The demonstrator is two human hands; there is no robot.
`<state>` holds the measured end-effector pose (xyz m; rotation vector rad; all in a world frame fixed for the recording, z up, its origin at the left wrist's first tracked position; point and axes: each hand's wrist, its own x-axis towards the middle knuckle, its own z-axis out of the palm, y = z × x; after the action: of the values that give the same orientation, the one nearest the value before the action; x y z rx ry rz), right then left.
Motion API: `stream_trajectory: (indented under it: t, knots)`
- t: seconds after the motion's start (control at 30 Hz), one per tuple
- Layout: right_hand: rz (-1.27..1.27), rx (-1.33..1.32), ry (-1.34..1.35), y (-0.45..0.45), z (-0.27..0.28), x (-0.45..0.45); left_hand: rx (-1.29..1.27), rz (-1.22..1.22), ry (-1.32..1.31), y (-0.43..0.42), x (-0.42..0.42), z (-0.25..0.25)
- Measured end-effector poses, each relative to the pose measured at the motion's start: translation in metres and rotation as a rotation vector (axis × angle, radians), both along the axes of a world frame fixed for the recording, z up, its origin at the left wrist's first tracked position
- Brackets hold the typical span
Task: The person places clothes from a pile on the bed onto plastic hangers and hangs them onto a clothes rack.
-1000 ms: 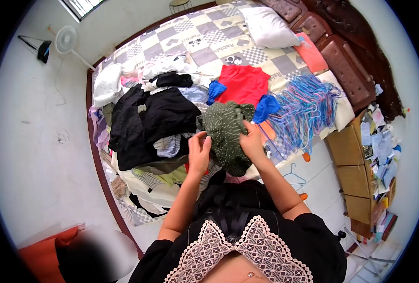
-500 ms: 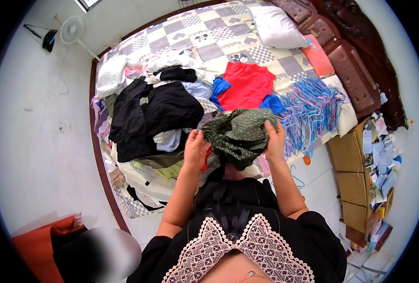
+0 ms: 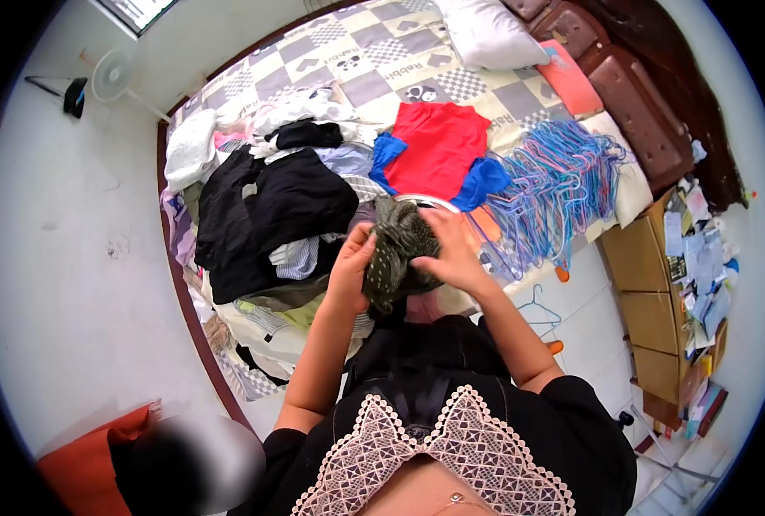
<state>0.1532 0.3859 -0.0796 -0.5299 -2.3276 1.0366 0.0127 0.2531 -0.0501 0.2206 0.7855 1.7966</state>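
A dark green patterned garment (image 3: 393, 254) is bunched up between my hands, above the near edge of the bed. My left hand (image 3: 351, 268) grips its left side. At its right side is my right hand (image 3: 451, 251), fingers apart, touching the cloth. Just beyond lies a red shirt (image 3: 438, 148) with blue sleeves, spread on the bed. To the left, black garments (image 3: 301, 202) lie on a heap of mixed clothes. A large bunch of blue and purple hangers (image 3: 563, 185) is to the right.
The bed (image 3: 296, 58) has a checked sheet, with a white pillow (image 3: 494, 34) and a pink item (image 3: 569, 77) by the headboard. Cardboard-coloured drawers (image 3: 645, 258) stand at the right. A blue hanger (image 3: 537, 311) is on the floor. A fan (image 3: 111, 76) stands back left.
The green garment, earlier held wider between both hands, is now bunched smaller and nearer my left hand. My right hand has moved left and its fingers have spread. The whole view has shifted slightly.
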Motion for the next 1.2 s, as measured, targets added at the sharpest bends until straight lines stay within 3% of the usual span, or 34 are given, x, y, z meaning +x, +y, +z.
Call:
stream_trajectory:
  t: [0.1,0.17,0.2,0.23,0.27,0.33,0.37,0.4,0.47,0.53,0.57,0.6,0.67,0.7,0.73,0.8,0.9,1.03,1.1,1.13,1.2]
  knots:
    - [0.167,-0.152,-0.061,-0.008,-0.009,-0.016,-0.054,-0.157,0.066,-0.003,0.005,0.022]
    - [0.06,-0.253,-0.068,0.003,-0.03,-0.017,-0.128,-0.272,0.29,-0.011,-0.007,0.02]
    - [-0.023,-0.35,-0.068,0.01,-0.029,-0.018,-0.181,-0.251,0.52,-0.008,-0.006,0.025]
    - [-0.09,-0.494,0.17,0.016,-0.027,-0.018,-0.351,-0.211,0.989,-0.011,-0.012,0.017]
    - [-0.117,-0.62,0.154,0.026,-0.013,-0.011,-0.52,-0.157,1.459,-0.015,-0.017,0.007]
    - [-0.168,-0.519,0.105,0.035,-0.019,0.0,-0.857,-0.135,1.511,-0.016,-0.017,-0.007]
    - [-0.168,-0.523,0.106,0.038,-0.026,0.003,-0.826,0.057,1.72,-0.026,-0.023,-0.037]
    - [-0.153,-0.577,0.121,0.041,-0.035,0.005,-0.827,0.054,1.725,-0.031,-0.025,-0.049]
    - [-0.139,-0.635,0.133,0.054,-0.069,0.012,-1.063,0.241,1.782,-0.04,-0.022,-0.063]
    - [-0.139,-0.771,0.24,0.073,-0.116,0.021,-1.136,0.171,1.666,-0.051,-0.023,-0.073]
    - [0.027,-0.864,0.055,0.088,-0.124,0.032,-1.153,0.128,1.509,-0.059,-0.024,-0.083]
    - [0.03,-0.874,0.057,0.098,-0.133,0.041,-1.162,0.125,1.512,-0.061,-0.023,-0.087]
    - [0.072,-0.794,-0.291,0.117,-0.157,0.058,-0.91,0.141,0.759,-0.065,-0.019,-0.094]
    - [0.06,-0.688,-0.387,0.134,-0.216,0.068,-0.658,0.181,0.369,-0.066,-0.018,-0.102]
    - [-0.06,-0.44,-0.395,0.15,-0.264,0.08,-0.667,0.183,0.369,-0.057,-0.01,-0.096]
    - [-0.321,-0.539,-0.579,0.184,-0.289,0.1,-0.578,0.247,0.073,-0.034,0.01,-0.068]
    - [-0.695,-0.508,-0.778,0.215,-0.336,0.131,-0.624,0.277,0.092,-0.02,0.026,-0.049]
    - [-0.871,-0.566,-0.686,0.232,-0.411,0.14,-0.674,0.328,0.203,-0.029,0.036,-0.044]
    - [-0.757,-0.864,-0.181,0.229,-0.416,0.129,-0.711,0.331,0.295,-0.031,0.038,-0.035]
    - [-0.752,-0.871,-0.188,0.225,-0.416,0.13,-0.7,0.366,0.281,-0.031,0.04,-0.033]
    - [-0.825,-0.556,-0.729,0.217,-0.357,0.109,-0.682,0.37,0.394,-0.025,0.041,-0.027]
